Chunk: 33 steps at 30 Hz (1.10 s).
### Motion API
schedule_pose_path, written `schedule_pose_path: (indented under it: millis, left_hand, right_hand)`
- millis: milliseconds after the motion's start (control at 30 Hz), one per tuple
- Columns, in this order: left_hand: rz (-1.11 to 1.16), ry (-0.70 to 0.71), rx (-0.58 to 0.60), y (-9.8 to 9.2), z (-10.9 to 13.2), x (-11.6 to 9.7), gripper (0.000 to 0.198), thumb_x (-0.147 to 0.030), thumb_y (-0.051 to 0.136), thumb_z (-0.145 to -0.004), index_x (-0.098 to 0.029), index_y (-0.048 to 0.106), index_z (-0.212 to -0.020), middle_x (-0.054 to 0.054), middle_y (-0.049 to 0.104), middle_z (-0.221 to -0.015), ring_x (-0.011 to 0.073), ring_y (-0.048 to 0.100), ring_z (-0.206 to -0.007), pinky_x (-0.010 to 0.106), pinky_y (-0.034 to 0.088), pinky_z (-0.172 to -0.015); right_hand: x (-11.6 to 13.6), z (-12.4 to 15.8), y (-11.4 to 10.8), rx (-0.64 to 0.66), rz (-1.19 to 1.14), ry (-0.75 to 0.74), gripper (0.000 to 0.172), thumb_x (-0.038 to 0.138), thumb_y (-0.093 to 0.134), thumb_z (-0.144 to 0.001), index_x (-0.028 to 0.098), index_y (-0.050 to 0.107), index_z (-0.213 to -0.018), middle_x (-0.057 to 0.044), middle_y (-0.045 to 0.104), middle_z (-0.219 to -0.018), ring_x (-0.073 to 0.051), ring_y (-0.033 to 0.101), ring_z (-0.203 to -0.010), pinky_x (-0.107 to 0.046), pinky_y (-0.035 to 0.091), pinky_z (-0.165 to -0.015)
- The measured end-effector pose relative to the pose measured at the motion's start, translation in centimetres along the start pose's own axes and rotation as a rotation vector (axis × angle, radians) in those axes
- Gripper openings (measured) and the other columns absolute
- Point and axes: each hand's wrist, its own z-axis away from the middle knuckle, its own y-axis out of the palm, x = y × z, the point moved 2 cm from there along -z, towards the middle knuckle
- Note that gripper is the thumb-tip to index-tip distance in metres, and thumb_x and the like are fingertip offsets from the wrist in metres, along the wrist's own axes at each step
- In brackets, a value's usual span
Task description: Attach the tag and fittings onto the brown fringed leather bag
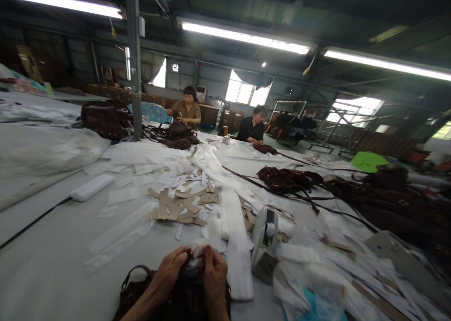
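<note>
A dark brown bag [186, 295] lies at the table's near edge, directly below my hands, with a looped handle on its left side. At the top of the bag, a small piece of translucent white wrapping [198, 251] shows between my hands. The fingers of my left hand [173, 267] are pinched at its left side, beside a bit of dark brown material. Gripping the right side, my right hand [214, 269] has its thumb raised against the wrapping. My forearms cover part of the bag.
Tan paper strips [172, 206] and a white foam roll [232, 246] lie ahead. A grey tape dispenser [265, 246] stands to the right. More brown bags [398, 201] are piled beyond it. A metal post [134, 63] rises left. Two people [190, 110] work across the table.
</note>
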Motion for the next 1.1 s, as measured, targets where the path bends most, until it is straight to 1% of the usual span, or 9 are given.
schedule_pose_path:
  millis: [67, 133, 233, 333, 400, 500, 700, 833, 1100]
  left_hand:
    - [0.058, -0.005, 0.031, -0.1, 0.0, 0.1, 0.035, -0.037, 0.041, -0.087, -0.016, 0.064, -0.103, 0.003, 0.064, -0.086, 0.0210, 0.055, -0.082, 0.028, 0.042, -0.075]
    - [0.124, -0.021, 0.012, -0.3, 0.1, 0.4, 0.042, -0.035, 0.047, -0.084, -0.016, 0.057, -0.120, 0.003, 0.065, -0.093, 0.0218, 0.056, -0.088, 0.029, 0.042, -0.079]
    - [0.210, -0.061, -0.019, -0.3, 0.4, 0.8, 0.058, -0.039, 0.056, -0.082, -0.018, 0.044, -0.135, 0.002, 0.061, -0.089, 0.0193, 0.057, -0.082, 0.028, 0.043, -0.075]
    - [0.220, -0.040, -0.032, -0.2, 0.5, 1.0, 0.061, -0.037, 0.063, -0.080, -0.017, 0.044, -0.135, 0.000, 0.055, -0.084, 0.0155, 0.053, -0.074, 0.026, 0.042, -0.070]
    - [0.233, -0.016, -0.029, -0.1, 0.5, 1.2, 0.059, -0.034, 0.064, -0.080, -0.018, 0.044, -0.134, 0.002, 0.055, -0.092, 0.0147, 0.054, -0.076, 0.026, 0.042, -0.071]
    - [0.243, -0.015, -0.006, -0.1, 0.4, 1.6, 0.059, -0.032, 0.064, -0.081, -0.020, 0.043, -0.134, 0.004, 0.054, -0.103, 0.0126, 0.053, -0.073, 0.025, 0.042, -0.067]
    - [0.274, -0.003, -0.044, -0.1, 0.3, 1.3, 0.057, -0.033, 0.067, -0.078, -0.023, 0.046, -0.130, 0.001, 0.054, -0.099, 0.0114, 0.053, -0.070, 0.024, 0.042, -0.063]
    - [0.299, -0.014, -0.092, -0.2, 0.1, 1.0, 0.059, -0.036, 0.071, -0.074, -0.020, 0.049, -0.126, -0.001, 0.055, -0.086, 0.0141, 0.056, -0.072, 0.025, 0.044, -0.065]
    - [0.328, -0.040, -0.098, -0.2, 0.2, 0.7, 0.059, -0.039, 0.074, -0.070, -0.019, 0.053, -0.122, -0.003, 0.056, -0.077, 0.0138, 0.056, -0.069, 0.026, 0.044, -0.064]
  right_hand:
    - [0.1, 0.1, 0.0, -0.002, 0.010, -0.001, 0.049, 0.063, 0.056, -0.078, 0.019, 0.059, -0.059, 0.003, 0.051, -0.052, -0.012, 0.041, -0.051, -0.025, 0.033, -0.048]
    - [0.2, 0.1, 0.0, -0.005, 0.016, -0.001, 0.050, 0.064, 0.054, -0.079, 0.019, 0.059, -0.060, 0.003, 0.050, -0.051, -0.012, 0.039, -0.049, -0.025, 0.032, -0.048]
    - [0.4, 0.3, -0.1, -0.008, 0.022, 0.001, 0.049, 0.064, 0.051, -0.082, 0.019, 0.055, -0.060, 0.004, 0.047, -0.052, -0.011, 0.036, -0.050, -0.025, 0.031, -0.048]
    - [0.4, 0.4, -0.2, 0.003, 0.031, 0.005, 0.048, 0.061, 0.051, -0.084, 0.020, 0.051, -0.060, 0.005, 0.043, -0.053, -0.011, 0.035, -0.052, -0.025, 0.030, -0.048]
    - [0.5, 0.5, -0.2, 0.011, 0.033, 0.007, 0.048, 0.061, 0.050, -0.084, 0.020, 0.050, -0.060, 0.005, 0.041, -0.054, -0.011, 0.035, -0.053, -0.025, 0.030, -0.049]
    - [0.4, 0.4, -0.2, 0.008, 0.024, 0.013, 0.049, 0.063, 0.047, -0.085, 0.021, 0.046, -0.060, 0.005, 0.040, -0.055, -0.011, 0.034, -0.053, -0.025, 0.030, -0.050]
    - [0.1, 0.1, -0.1, 0.015, 0.014, 0.033, 0.051, 0.064, 0.044, -0.086, 0.021, 0.045, -0.059, 0.005, 0.038, -0.053, -0.011, 0.033, -0.051, -0.025, 0.028, -0.047]
    - [0.2, 0.3, 0.1, 0.050, 0.025, 0.027, 0.050, 0.062, 0.050, -0.084, 0.020, 0.048, -0.058, 0.005, 0.040, -0.053, -0.011, 0.032, -0.052, -0.025, 0.027, -0.047]
    - [0.6, 0.5, 0.3, 0.129, 0.065, 0.005, 0.049, 0.061, 0.048, -0.085, 0.020, 0.047, -0.057, 0.005, 0.038, -0.053, -0.011, 0.032, -0.053, -0.026, 0.026, -0.048]
